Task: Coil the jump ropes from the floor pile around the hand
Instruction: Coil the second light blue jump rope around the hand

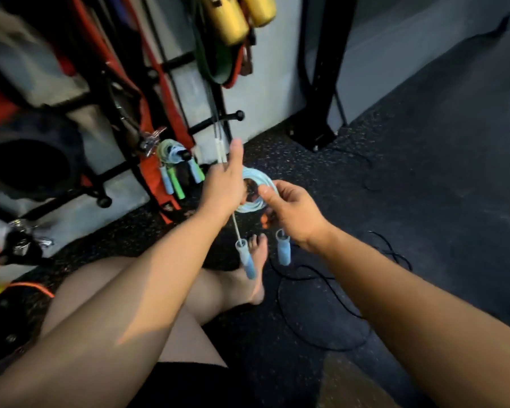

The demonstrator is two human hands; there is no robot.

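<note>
Dark speckled rubber floor [424,201] across the right and bottom of the frame, pale grey wall [277,83] behind it; black rack [171,63] against the wall at the left, hung with red straps and with a bundle of blue and green rope handles [177,175]; two yellow cylinders [233,22] at the top centre; black post [324,69] standing to their right. Both arms stretched out to the middle of the frame, hands close together but not touching; pale blue jump rope [262,178] gathered into a round coil between them, raised above the floor. Left hand [224,184] at the coil's left side with thumb pointing up, fingers mostly hidden behind the palm, seemingly wrapped round the loops; right hand [292,207] pinching the coil's right side between thumb and fingers. Two pale blue handles dangling below, one [246,260] on a straight length of cord under the left hand, the other [283,251] just beneath the right hand. Bare foot [253,272] on the floor under the handles; thin black rope [321,290] lying loose on the floor at the lower right; orange cord [33,287] at the lower left.
</note>
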